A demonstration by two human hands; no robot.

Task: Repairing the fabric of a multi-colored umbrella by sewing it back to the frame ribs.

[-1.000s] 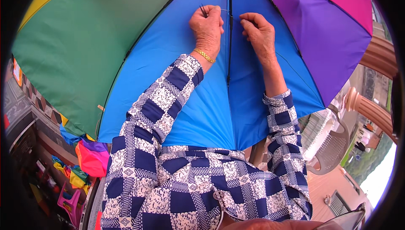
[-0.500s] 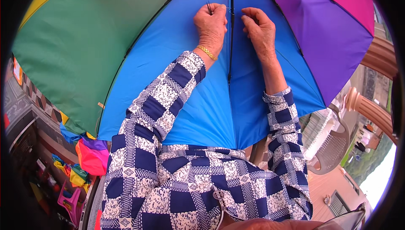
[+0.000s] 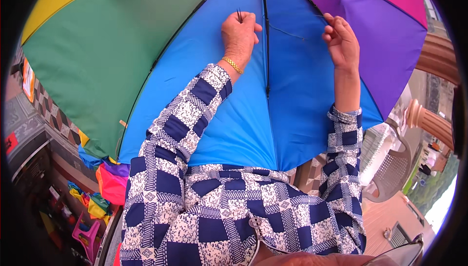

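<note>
An open umbrella canopy in rainbow panels spreads before me, inner side up, with thin black ribs. My left hand is closed beside the middle rib, over the light blue panel. Two slim dark points of a small pair of snips stick up from its fist; the rest is hidden in the palm. Over the seam between blue and purple, my right hand pinches a fine thread. A loose length of blue-grey thread curves from the middle rib across the darker blue panel. Whether a needle is in the fingertips cannot be seen.
Folded colourful cloth lies at the left, near a pink plastic stool. A grey-brown perforated chair stands at the right, close to reddish columns. Patterned paving shows beyond the canopy's left edge.
My right hand has moved right, away from the middle rib, drawing the thread out. My left hand has dropped slightly and stays closed on the snips. The canopy has shifted a little in view.
</note>
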